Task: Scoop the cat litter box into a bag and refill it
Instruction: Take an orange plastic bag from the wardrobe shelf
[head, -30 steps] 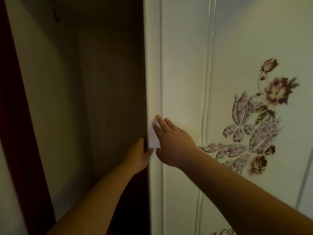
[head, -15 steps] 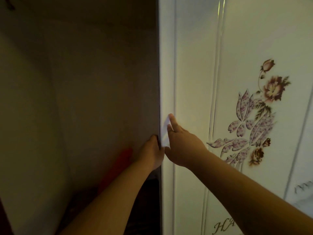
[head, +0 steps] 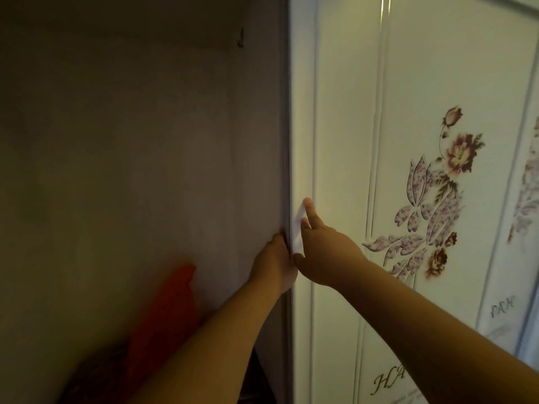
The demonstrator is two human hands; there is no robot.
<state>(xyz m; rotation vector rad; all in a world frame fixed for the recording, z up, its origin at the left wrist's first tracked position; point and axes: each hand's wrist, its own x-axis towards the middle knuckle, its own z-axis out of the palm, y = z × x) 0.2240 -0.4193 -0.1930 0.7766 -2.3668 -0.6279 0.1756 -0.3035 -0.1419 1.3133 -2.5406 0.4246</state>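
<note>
— Hands?
— My left hand grips the edge of the white flower-printed sliding door; my right hand, fingers straight, presses its face.
— Litter box, bag?
— Neither visible.

The door panel looks smooth and glossy, with a printed flower pattern and shiny strips. The inner wall is matt. The red thing looks smooth, too blurred to tell its material.
</note>
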